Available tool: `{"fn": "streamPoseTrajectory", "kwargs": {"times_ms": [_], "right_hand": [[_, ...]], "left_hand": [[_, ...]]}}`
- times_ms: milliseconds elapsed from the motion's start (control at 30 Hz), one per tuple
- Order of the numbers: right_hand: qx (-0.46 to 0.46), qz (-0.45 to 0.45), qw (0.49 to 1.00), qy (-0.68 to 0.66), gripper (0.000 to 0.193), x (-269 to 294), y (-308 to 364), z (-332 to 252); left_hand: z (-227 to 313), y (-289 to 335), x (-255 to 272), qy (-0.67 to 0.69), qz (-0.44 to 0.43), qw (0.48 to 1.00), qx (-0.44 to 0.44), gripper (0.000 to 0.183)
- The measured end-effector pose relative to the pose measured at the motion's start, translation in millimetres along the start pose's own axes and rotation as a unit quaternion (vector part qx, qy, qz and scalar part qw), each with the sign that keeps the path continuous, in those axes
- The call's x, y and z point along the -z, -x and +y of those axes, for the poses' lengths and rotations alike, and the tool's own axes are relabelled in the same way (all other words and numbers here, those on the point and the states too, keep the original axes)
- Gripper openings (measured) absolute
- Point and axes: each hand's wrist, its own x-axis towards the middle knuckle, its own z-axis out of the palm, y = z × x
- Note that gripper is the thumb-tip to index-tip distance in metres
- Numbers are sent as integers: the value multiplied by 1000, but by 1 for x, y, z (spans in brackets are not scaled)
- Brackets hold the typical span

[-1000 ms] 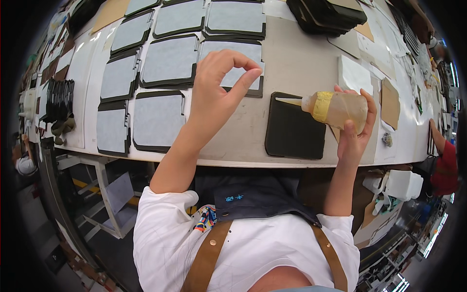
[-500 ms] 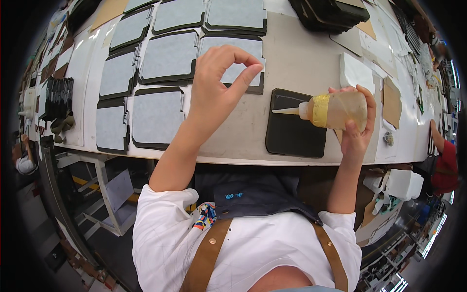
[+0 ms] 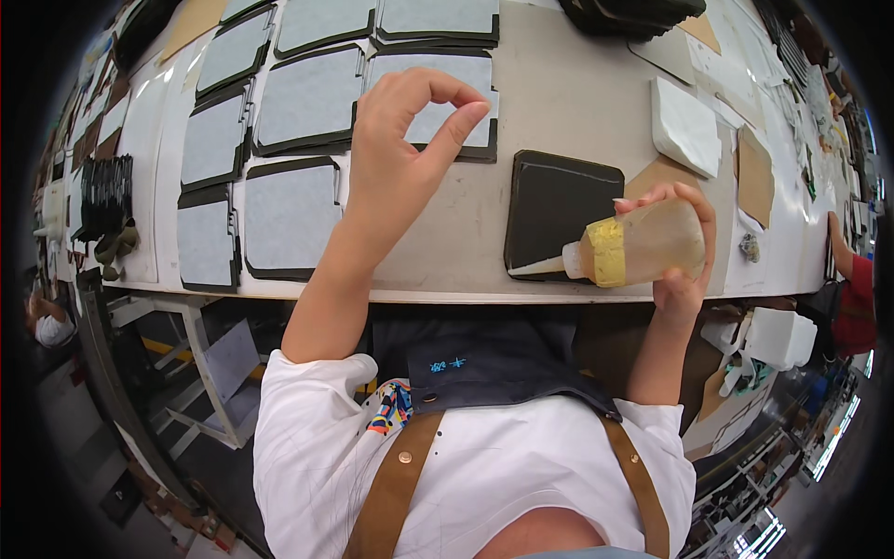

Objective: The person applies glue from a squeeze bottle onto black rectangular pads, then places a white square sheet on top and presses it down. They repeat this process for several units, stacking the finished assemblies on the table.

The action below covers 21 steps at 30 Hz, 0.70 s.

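Note:
My right hand [image 3: 684, 242] is wrapped round a squeeze bottle [image 3: 656, 244] of cloudy amber liquid, with yellow tape at its shoulder. The bottle lies nearly level, its pale pointed nozzle [image 3: 540, 267] aimed left at the lower left corner of a black rectangular panel [image 3: 563, 210]. A thin shiny line runs along the panel's upper edge. Above the table to the left, my left hand [image 3: 410, 130] is closed in a pinch, thumb and forefinger tips meeting, with nothing visible between them. Behind it lie rows of dark-edged panels with pale grey faces [image 3: 303, 98].
A folded white cloth [image 3: 684, 126] and a brown card [image 3: 752, 177] lie at the right. Black pieces are piled [image 3: 633, 14] at the far side. Bundled dark strips [image 3: 104, 196] sit far left. A person in a red top [image 3: 852, 298] is at the right edge.
My right hand has brought the bottle toward me, its nozzle moving from the panel's upper left to its lower left corner. The left hand has shifted slightly left and away, still pinched.

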Motion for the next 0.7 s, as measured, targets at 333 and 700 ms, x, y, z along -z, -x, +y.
{"fn": "streamPoseTrajectory", "kwargs": {"times_ms": [333,700], "right_hand": [[-17,272,939,-210,97,61,-4,-3],[72,213,971,80,88,79,-17,-8]], "left_hand": [[5,0,0,6,-6,999,36,10],[5,0,-2,0,-11,998,61,10]]}}
